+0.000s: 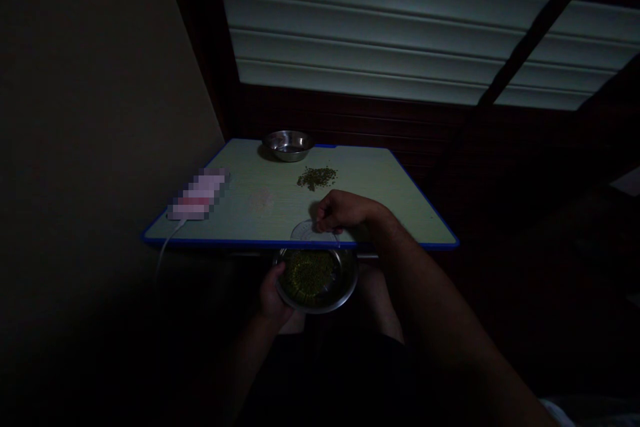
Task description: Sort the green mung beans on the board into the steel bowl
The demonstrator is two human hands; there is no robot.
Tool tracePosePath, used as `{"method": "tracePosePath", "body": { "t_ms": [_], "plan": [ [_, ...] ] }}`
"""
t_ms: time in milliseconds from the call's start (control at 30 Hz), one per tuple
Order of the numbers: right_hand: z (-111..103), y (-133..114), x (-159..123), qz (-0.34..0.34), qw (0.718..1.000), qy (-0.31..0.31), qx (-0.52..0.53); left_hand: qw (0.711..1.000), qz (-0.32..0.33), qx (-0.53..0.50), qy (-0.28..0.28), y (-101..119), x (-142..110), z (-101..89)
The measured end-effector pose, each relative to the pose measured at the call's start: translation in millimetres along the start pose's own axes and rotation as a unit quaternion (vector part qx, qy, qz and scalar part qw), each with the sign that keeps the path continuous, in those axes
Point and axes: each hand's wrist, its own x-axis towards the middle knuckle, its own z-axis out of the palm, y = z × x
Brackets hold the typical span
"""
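Note:
My left hand (275,295) grips the left rim of a steel bowl (345,299), thumb over the edge. Small green beans (307,275), which look like mung beans, lie inside it. The bowl is held below the table's front edge, above my lap. Over the table my right hand (341,211) is closed, its fingers pinching a clear plastic protractor (307,232) at the front edge, right above the bowl. A loose pile of the same sort of beans (317,177) is spread on the tabletop beyond my right hand.
A second steel bowl (289,147) stands at the back of the pale, blue-edged table (380,177). On the left lies a phone (199,195) with a white cable (163,252) hanging over the edge. A wall rises at left, dark wooden panelling behind. The light is dim.

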Motion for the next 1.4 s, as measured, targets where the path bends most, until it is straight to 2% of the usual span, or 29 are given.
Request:
{"method": "tracePosePath", "body": {
  "t_ms": [267, 367, 433, 467, 533, 600, 667, 767, 867, 933, 1167, 1400],
  "plan": [
    [-1.2, 0.5, -3.2, -0.018, 0.999, -0.009, 0.041, 1.000, 0.000, -0.003, 0.013, 0.8, -1.5, 1.4],
    [-9.2, 4.1, -1.1, -0.014, 0.995, 0.021, 0.100, 1.000, 0.003, -0.002, 0.023, 0.8, -1.0, 1.0],
    [-16.0, 8.7, 4.0, -0.007, 0.984, 0.094, 0.149, 1.000, 0.002, -0.005, 0.026, 0.9, -0.9, 0.9],
    [-19.5, 11.7, 7.4, -0.009, 0.973, 0.152, 0.172, 1.000, -0.003, -0.007, 0.023, 1.0, -1.1, 1.0],
    [-25.8, 19.6, 14.4, -0.022, 0.935, 0.296, 0.195, 1.000, -0.003, -0.008, 0.023, 1.1, -1.8, 1.1],
    [-31.1, 29.4, 19.3, -0.021, 0.881, 0.426, 0.206, 1.000, -0.004, -0.006, 0.017, 0.9, -2.2, 0.7],
    [-35.9, 40.2, 19.7, 0.011, 0.841, 0.501, 0.203, 1.000, -0.001, -0.008, 0.015, 0.5, -1.5, -0.7],
    [-43.6, 55.2, 13.0, 0.059, 0.817, 0.553, 0.153, 1.000, -0.006, -0.005, 0.015, -0.6, 1.4, -4.8],
    [-50.0, 64.6, 4.7, 0.108, 0.796, 0.581, 0.132, 1.000, -0.011, 0.001, -0.006, -1.5, 4.2, -8.8],
    [-51.6, 67.2, 2.1, 0.139, 0.793, 0.584, 0.108, 1.000, -0.008, 0.001, -0.013, -1.8, 4.9, -10.0],
    [-46.1, 66.8, 6.0, 0.178, 0.820, 0.542, -0.041, 1.000, -0.004, 0.009, 0.001, -1.1, 2.8, -6.9],
    [-45.3, 67.8, 9.1, 0.147, 0.849, 0.503, -0.065, 1.000, -0.015, -0.003, 0.002, -1.3, 3.1, -6.7]
  ]
}}
